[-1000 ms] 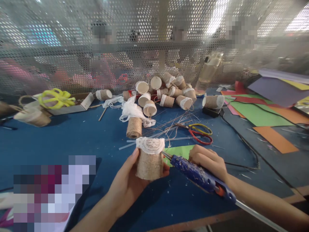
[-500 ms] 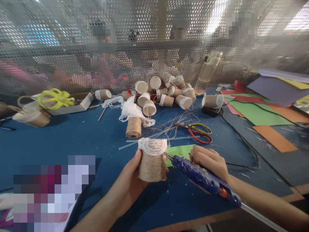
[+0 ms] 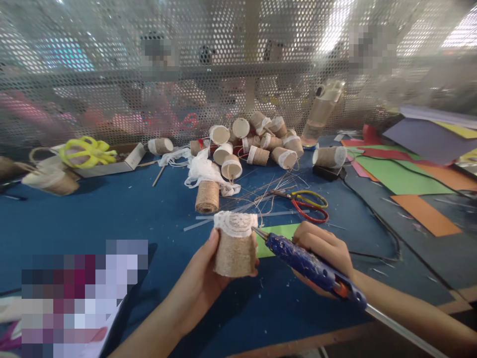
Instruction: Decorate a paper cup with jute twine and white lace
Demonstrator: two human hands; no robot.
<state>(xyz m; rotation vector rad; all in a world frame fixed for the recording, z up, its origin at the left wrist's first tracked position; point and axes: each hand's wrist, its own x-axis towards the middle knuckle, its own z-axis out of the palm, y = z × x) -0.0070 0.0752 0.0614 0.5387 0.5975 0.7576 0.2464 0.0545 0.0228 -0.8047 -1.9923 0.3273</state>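
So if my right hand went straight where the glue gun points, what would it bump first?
Probably the brown cup in your left hand: the glue gun points at its lace, perhaps touching; depth is unclear.

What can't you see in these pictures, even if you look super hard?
All in the head view:
- The far side of the lace-trimmed cup: its near side hides it.
- Most of the left hand's fingertips: behind the cup.
- The right hand's palm: behind the glue gun.
- The clear stick's far end: cut off by the bottom edge.
- The lower-left thing: blurred into squares.
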